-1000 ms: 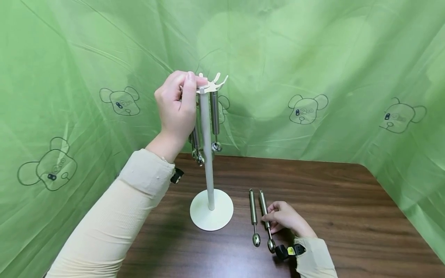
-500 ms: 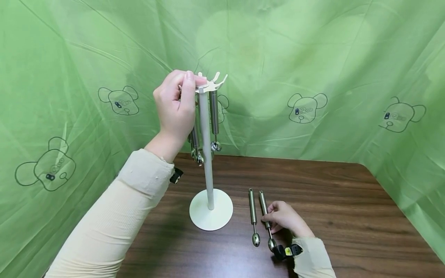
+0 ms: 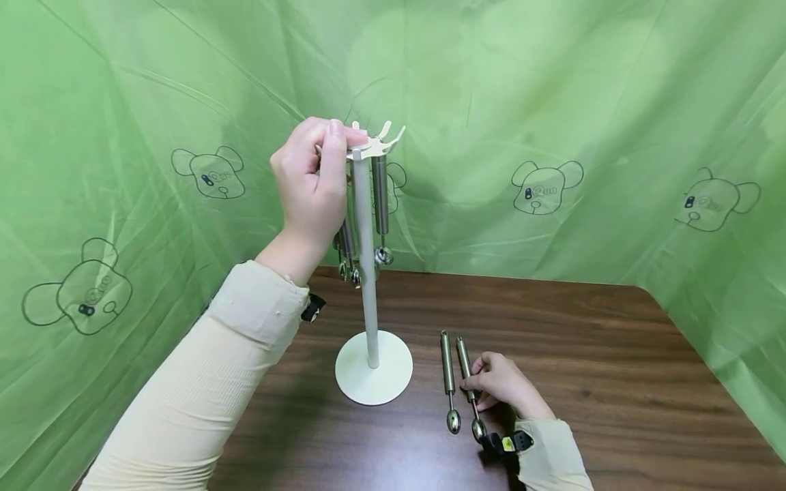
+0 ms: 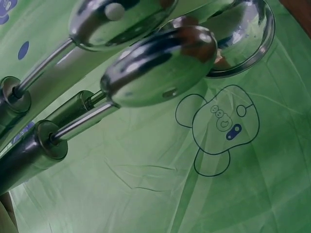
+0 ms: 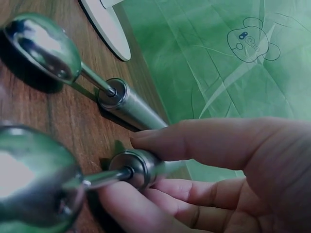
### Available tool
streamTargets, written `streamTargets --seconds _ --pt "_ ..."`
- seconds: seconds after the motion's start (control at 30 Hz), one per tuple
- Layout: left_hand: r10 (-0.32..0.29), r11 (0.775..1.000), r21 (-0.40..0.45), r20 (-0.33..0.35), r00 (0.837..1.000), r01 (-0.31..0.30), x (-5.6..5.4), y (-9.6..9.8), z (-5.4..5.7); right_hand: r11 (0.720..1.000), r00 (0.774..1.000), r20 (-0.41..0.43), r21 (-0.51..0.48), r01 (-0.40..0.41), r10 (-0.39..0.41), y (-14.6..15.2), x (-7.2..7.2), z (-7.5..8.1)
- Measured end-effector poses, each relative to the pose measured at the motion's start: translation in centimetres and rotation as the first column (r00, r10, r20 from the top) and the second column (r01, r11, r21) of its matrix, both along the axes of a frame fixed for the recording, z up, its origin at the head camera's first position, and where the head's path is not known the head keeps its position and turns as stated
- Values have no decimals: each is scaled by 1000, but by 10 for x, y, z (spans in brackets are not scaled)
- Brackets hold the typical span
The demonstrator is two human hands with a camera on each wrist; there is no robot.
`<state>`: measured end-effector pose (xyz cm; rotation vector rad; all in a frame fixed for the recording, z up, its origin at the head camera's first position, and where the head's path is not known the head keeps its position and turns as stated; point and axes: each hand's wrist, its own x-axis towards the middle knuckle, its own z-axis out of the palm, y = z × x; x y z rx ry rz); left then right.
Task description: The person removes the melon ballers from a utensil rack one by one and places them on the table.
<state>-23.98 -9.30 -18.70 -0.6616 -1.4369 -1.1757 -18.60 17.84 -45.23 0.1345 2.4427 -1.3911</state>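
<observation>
My left hand (image 3: pixel 313 170) grips the hooked top of a white stand (image 3: pixel 366 273), thumb and index finger at the hooks; its other fingers are partly hidden. Several steel melon ballers hang there, one right behind the pole (image 3: pixel 381 198) and others beside it. In the left wrist view their oval scoops (image 4: pixel 160 68) are close together. On the table, my right hand (image 3: pixel 506 385) pinches the handle of a melon baller (image 3: pixel 464 365) between thumb and fingers. A second melon baller (image 3: pixel 447 368) lies just left of it, untouched.
The stand's round white base (image 3: pixel 374 382) rests on the dark wooden table (image 3: pixel 614 382), left of the two lying melon ballers. Green fabric (image 3: pixel 460 82) with bear drawings surrounds the table at the back and sides.
The head view has shifted very slightly. Both hands keep their hold, and the lying melon ballers stay nearly in place.
</observation>
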Motion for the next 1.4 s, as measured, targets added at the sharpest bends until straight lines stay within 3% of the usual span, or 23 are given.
streamTargets --seconds 0.5,0.77,1.0,1.2,1.4 --pt "-9 1000 11 -7 1000 9 1 -1 1 997 1000 -15 -79 -23 22 -2 -4 -1" --pt "16 1000 1 31 999 -16 5 -1 2 996 999 -17 -75 -53 52 1 -4 0" --pt "9 1000 -12 53 999 -8 5 -1 1 999 998 -65 -40 -19 16 4 -5 3" --pt "-13 1000 -9 66 998 14 7 -1 2 998 992 -129 -63 1 -9 7 -5 10" --pt "4 1000 -16 81 997 -3 8 -2 1 995 986 -165 -100 -3 -13 6 -4 16"
